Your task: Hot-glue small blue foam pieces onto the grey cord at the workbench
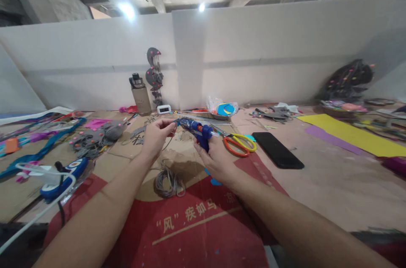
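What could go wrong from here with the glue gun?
Burn: the glue gun has its tip right by the left hand; if hot, a small slip may touch skin.

Stray glue: the coil of grey cord lies nearby on the cardboard and might catch a drip.

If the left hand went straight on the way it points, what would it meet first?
The left hand would probably meet the nozzle end of the blue glue gun, held in the right hand; the depth gap is unclear.
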`<control>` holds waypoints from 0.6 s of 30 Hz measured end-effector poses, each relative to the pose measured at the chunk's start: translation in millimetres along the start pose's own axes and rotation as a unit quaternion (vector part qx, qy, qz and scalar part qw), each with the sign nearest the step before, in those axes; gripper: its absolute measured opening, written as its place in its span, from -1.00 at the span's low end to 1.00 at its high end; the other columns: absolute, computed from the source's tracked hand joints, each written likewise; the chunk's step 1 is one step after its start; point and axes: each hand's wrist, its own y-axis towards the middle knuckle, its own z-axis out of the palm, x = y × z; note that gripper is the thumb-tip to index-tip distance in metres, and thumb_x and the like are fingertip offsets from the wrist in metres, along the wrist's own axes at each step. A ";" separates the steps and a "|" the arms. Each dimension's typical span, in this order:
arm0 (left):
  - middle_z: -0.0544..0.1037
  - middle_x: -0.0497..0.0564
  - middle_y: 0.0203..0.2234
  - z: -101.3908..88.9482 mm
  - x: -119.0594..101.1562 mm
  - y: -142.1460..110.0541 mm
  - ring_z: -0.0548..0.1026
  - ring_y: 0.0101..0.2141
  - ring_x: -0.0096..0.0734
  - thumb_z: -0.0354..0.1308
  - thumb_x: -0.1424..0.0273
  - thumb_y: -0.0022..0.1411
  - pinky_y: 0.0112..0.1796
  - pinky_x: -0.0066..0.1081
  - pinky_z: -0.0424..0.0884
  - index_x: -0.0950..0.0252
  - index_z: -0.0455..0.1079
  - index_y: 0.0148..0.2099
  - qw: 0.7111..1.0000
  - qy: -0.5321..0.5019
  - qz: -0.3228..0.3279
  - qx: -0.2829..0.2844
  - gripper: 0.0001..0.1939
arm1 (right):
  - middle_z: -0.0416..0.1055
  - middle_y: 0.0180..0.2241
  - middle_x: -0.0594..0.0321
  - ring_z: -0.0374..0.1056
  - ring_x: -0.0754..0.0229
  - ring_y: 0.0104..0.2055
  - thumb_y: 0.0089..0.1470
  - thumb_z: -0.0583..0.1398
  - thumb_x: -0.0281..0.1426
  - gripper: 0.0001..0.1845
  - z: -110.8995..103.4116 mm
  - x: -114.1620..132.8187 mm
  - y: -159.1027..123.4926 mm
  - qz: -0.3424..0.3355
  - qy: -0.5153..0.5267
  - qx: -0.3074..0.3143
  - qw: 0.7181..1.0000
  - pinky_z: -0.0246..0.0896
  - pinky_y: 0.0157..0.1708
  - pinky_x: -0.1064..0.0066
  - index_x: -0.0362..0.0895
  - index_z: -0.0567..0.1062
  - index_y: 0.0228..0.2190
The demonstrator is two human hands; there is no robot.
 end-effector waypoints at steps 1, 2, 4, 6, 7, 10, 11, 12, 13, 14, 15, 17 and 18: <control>0.49 -0.04 -0.55 0.1 -0.2 -0.2 0.39 -0.51 -0.53 0.30 0.26 -0.05 -0.45 -0.49 0.35 0.35 0.48 -0.35 1.000 -0.001 0.000 0.002 -0.74 | 0.39 -0.28 0.07 0.31 0.09 -0.27 0.12 0.06 -0.36 -0.82 0.4 -0.5 -0.3 -0.002 -0.001 0.000 1.000 0.24 -0.23 0.23 -0.16 0.35 -0.23; 0.49 -0.04 -0.55 0.3 -0.3 -0.4 0.39 -0.51 -0.53 0.30 0.25 -0.05 -0.45 -0.49 0.35 0.35 0.47 -0.35 1.000 -0.001 0.000 0.002 -0.73 | 0.39 -0.29 0.07 0.31 0.09 -0.27 0.12 0.06 -0.36 -0.81 0.7 -0.9 -0.5 -0.004 -0.001 0.002 1.000 0.24 -0.24 0.24 -0.16 0.35 -0.23; 0.48 -0.04 -0.54 0.4 -0.4 -0.8 0.39 -0.51 -0.53 0.30 0.25 -0.05 -0.44 -0.49 0.35 0.35 0.47 -0.35 1.000 0.000 -0.002 0.004 -0.73 | 0.40 -0.30 0.08 0.31 0.10 -0.29 0.13 0.06 -0.36 -0.81 0.9 -1.3 -0.7 -0.005 0.002 0.005 1.000 0.25 -0.25 0.25 -0.16 0.35 -0.22; 0.48 -0.04 -0.54 0.5 -0.2 -0.9 0.39 -0.51 -0.53 0.30 0.25 -0.04 -0.44 -0.49 0.35 0.35 0.47 -0.35 1.000 0.000 -0.003 0.005 -0.73 | 0.40 -0.28 0.07 0.32 0.09 -0.27 0.13 0.05 -0.36 -0.81 0.8 -1.2 -0.4 -0.006 0.005 0.003 1.000 0.25 -0.24 0.25 -0.16 0.35 -0.22; 0.48 -0.04 -0.54 0.5 -0.1 -0.9 0.39 -0.51 -0.53 0.30 0.25 -0.04 -0.45 -0.49 0.35 0.35 0.47 -0.35 1.000 0.000 -0.003 0.004 -0.73 | 0.40 -0.26 0.07 0.32 0.09 -0.26 0.13 0.06 -0.36 -0.80 0.7 -1.0 -0.3 -0.006 0.007 0.000 1.000 0.25 -0.23 0.24 -0.16 0.36 -0.21; 0.49 -0.03 -0.54 0.3 0.3 -0.7 0.39 -0.50 -0.53 0.30 0.25 -0.04 -0.44 -0.49 0.36 0.34 0.47 -0.35 1.000 0.001 -0.002 0.003 -0.74 | 0.40 -0.22 0.05 0.32 0.06 -0.20 0.13 0.05 -0.35 -0.80 0.4 -0.4 0.1 -0.006 0.011 -0.008 1.000 0.24 -0.17 0.21 -0.15 0.36 -0.21; 0.49 -0.03 -0.53 0.3 0.3 -0.6 0.40 -0.50 -0.53 0.30 0.25 -0.04 -0.44 -0.49 0.36 0.34 0.47 -0.35 1.000 0.001 -0.002 0.004 -0.74 | 0.40 -0.21 0.04 0.32 0.05 -0.19 0.13 0.05 -0.35 -0.80 0.2 -0.2 0.2 -0.004 0.011 -0.010 1.000 0.24 -0.15 0.20 -0.15 0.36 -0.21; 0.49 -0.03 -0.53 0.2 0.2 -0.6 0.40 -0.50 -0.53 0.30 0.25 -0.04 -0.44 -0.49 0.36 0.34 0.48 -0.35 1.000 0.002 -0.002 0.005 -0.74 | 0.40 -0.21 0.04 0.32 0.05 -0.18 0.14 0.05 -0.34 -0.80 0.1 -0.2 0.1 -0.001 0.010 -0.010 1.000 0.23 -0.14 0.19 -0.15 0.36 -0.21; 0.49 -0.03 -0.53 0.2 0.0 -0.5 0.40 -0.50 -0.53 0.30 0.25 -0.04 -0.44 -0.49 0.36 0.34 0.48 -0.35 1.000 0.003 -0.002 0.005 -0.74 | 0.39 -0.21 0.04 0.32 0.04 -0.18 0.14 0.05 -0.33 -0.80 0.1 -0.1 0.0 0.003 0.007 -0.009 1.000 0.23 -0.14 0.18 -0.15 0.36 -0.22; 0.49 -0.03 -0.53 0.2 -0.2 -0.5 0.40 -0.50 -0.53 0.30 0.26 -0.04 -0.44 -0.49 0.36 0.35 0.48 -0.35 1.000 0.003 -0.002 0.005 -0.74 | 0.39 -0.22 0.04 0.32 0.04 -0.19 0.14 0.05 -0.32 -0.79 0.1 -0.1 -0.1 0.007 0.005 -0.007 1.000 0.23 -0.15 0.18 -0.15 0.36 -0.22; 0.49 -0.03 -0.54 0.2 -0.4 -0.5 0.40 -0.51 -0.53 0.30 0.26 -0.04 -0.45 -0.49 0.36 0.35 0.48 -0.35 1.000 0.003 -0.003 0.004 -0.74 | 0.39 -0.23 0.04 0.32 0.04 -0.20 0.14 0.05 -0.32 -0.79 0.1 -0.1 -0.2 0.011 0.004 -0.007 1.000 0.23 -0.16 0.18 -0.15 0.36 -0.22; 0.48 -0.03 -0.54 0.3 -0.7 -0.5 0.39 -0.51 -0.53 0.30 0.26 -0.04 -0.45 -0.48 0.36 0.35 0.47 -0.36 1.000 0.003 -0.002 0.003 -0.75 | 0.39 -0.24 0.04 0.32 0.05 -0.22 0.14 0.04 -0.31 -0.79 0.5 -0.1 -0.5 0.013 0.005 -0.008 1.000 0.24 -0.17 0.18 -0.15 0.36 -0.22; 0.48 -0.03 -0.54 0.3 -0.9 -0.6 0.39 -0.51 -0.53 0.30 0.26 -0.04 -0.45 -0.48 0.36 0.35 0.47 -0.36 1.000 0.002 -0.002 0.003 -0.75 | 0.40 -0.25 0.05 0.32 0.05 -0.22 0.14 0.04 -0.31 -0.79 0.7 -0.2 -0.7 0.012 0.007 -0.010 1.000 0.24 -0.18 0.19 -0.15 0.36 -0.23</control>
